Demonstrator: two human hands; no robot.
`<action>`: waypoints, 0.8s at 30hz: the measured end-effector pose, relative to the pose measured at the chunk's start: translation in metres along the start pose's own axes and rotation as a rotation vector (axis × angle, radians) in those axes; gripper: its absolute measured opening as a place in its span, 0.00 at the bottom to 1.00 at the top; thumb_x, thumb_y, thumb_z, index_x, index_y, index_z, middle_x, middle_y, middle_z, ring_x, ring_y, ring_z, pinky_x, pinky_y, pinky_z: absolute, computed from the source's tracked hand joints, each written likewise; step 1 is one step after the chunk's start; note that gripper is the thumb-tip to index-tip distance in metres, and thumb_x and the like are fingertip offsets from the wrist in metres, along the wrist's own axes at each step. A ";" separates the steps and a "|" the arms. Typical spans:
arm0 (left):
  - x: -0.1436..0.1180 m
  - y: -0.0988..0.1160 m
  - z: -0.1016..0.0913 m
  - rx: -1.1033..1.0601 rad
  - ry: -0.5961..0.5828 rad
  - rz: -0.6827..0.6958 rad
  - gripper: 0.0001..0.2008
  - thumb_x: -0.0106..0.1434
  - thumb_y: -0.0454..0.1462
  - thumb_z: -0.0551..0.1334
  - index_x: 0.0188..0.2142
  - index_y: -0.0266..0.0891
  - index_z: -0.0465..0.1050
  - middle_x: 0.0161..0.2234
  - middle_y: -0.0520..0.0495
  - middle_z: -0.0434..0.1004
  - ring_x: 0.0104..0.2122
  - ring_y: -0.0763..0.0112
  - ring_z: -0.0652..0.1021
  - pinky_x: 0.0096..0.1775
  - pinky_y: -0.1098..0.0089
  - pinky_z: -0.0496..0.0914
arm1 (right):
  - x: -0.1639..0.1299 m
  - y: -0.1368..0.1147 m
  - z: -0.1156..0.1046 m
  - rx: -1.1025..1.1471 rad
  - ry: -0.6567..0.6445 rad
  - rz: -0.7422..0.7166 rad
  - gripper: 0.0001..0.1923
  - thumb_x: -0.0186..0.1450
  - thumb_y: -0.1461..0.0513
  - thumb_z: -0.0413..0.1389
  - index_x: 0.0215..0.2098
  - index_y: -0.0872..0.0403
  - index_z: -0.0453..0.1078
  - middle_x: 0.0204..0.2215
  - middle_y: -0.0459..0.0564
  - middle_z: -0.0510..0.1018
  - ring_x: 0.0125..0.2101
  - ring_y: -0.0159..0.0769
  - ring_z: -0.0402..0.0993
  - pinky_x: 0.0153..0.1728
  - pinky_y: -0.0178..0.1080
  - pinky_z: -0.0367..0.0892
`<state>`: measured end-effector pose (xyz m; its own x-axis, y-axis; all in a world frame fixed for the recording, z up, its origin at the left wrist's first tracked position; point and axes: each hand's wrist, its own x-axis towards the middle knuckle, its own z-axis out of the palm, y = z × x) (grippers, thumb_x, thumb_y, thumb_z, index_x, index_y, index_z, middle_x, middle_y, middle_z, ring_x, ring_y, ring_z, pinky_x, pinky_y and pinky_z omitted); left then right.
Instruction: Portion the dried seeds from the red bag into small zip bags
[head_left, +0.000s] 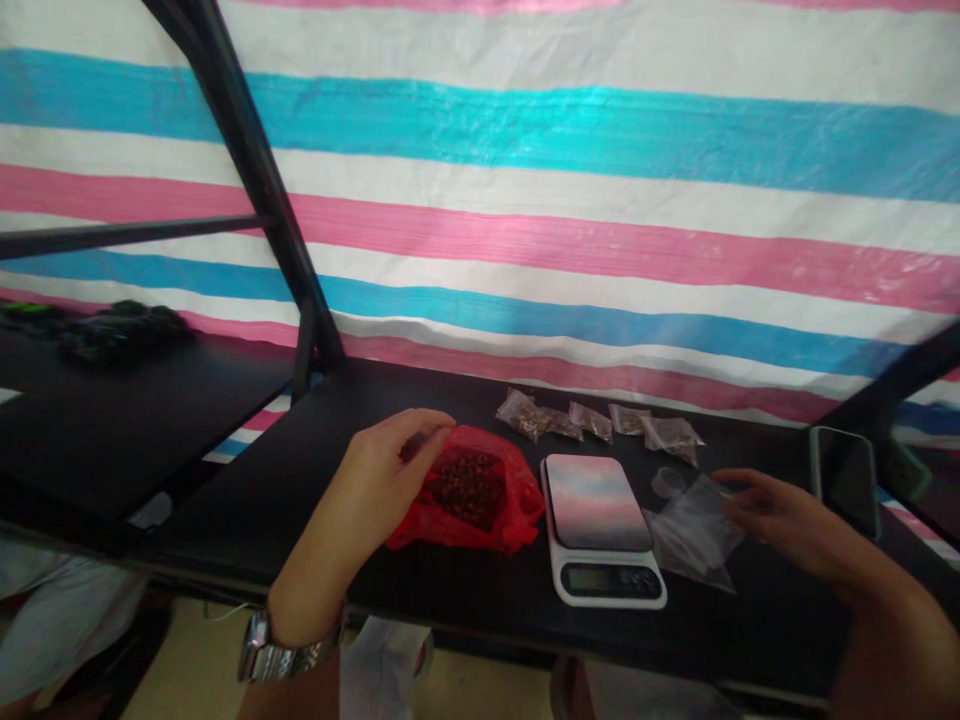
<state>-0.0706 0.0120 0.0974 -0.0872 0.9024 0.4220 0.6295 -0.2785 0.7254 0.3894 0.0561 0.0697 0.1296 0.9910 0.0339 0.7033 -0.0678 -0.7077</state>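
My left hand (394, 465) is closed at the upper left rim of a red plastic bag (521, 500), thumb and fingertips together on its edge. Small dark brown grains or dried pieces (469, 488) fill the opened bag; their kind is unclear. My right hand (772, 515) pinches the edge of a clear plastic bag (701, 525), one of what looks like a loose pile. Between the hands stands a white kitchen scale (604, 530) with a bare, reflective platform. Its display is too dim to read.
Several small filled clear bags (592, 422) lie in a row behind the scale. A small clear round cup or lid (667, 482) sits by the plastic bags. A phone (846, 480) lies at the right. Black metal posts (255, 180) and a striped sheet (525, 240) border the black table (300, 470).
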 end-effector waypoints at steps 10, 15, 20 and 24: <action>0.002 0.024 0.021 0.002 -0.023 0.116 0.11 0.70 0.43 0.62 0.42 0.45 0.84 0.37 0.50 0.87 0.35 0.64 0.84 0.45 0.67 0.77 | 0.005 -0.006 0.026 -0.366 -0.215 0.028 0.06 0.56 0.60 0.61 0.31 0.52 0.79 0.33 0.54 0.84 0.36 0.47 0.82 0.40 0.42 0.75; 0.002 0.018 0.017 0.026 -0.025 0.086 0.12 0.69 0.45 0.61 0.41 0.45 0.84 0.36 0.49 0.87 0.34 0.63 0.84 0.48 0.65 0.78 | -0.007 -0.016 0.031 -0.241 -0.404 0.033 0.06 0.55 0.58 0.62 0.26 0.51 0.79 0.27 0.50 0.85 0.30 0.43 0.81 0.33 0.39 0.72; 0.001 0.009 0.009 0.032 0.012 0.043 0.12 0.69 0.46 0.62 0.42 0.46 0.84 0.34 0.50 0.86 0.32 0.64 0.82 0.45 0.66 0.78 | 0.019 -0.022 0.026 -0.191 -0.107 -0.128 0.16 0.65 0.51 0.57 0.39 0.51 0.82 0.40 0.56 0.88 0.40 0.49 0.84 0.45 0.45 0.76; -0.001 0.009 0.004 0.035 0.014 0.055 0.12 0.69 0.44 0.62 0.41 0.46 0.84 0.34 0.51 0.86 0.31 0.65 0.82 0.44 0.67 0.77 | 0.052 -0.016 0.059 -0.382 0.195 -0.191 0.17 0.69 0.53 0.54 0.42 0.51 0.83 0.55 0.62 0.83 0.59 0.61 0.75 0.61 0.62 0.66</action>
<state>-0.0615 0.0104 0.1014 -0.0620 0.8814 0.4683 0.6601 -0.3157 0.6816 0.3433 0.1158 0.0410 0.0756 0.9522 0.2961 0.9296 0.0401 -0.3663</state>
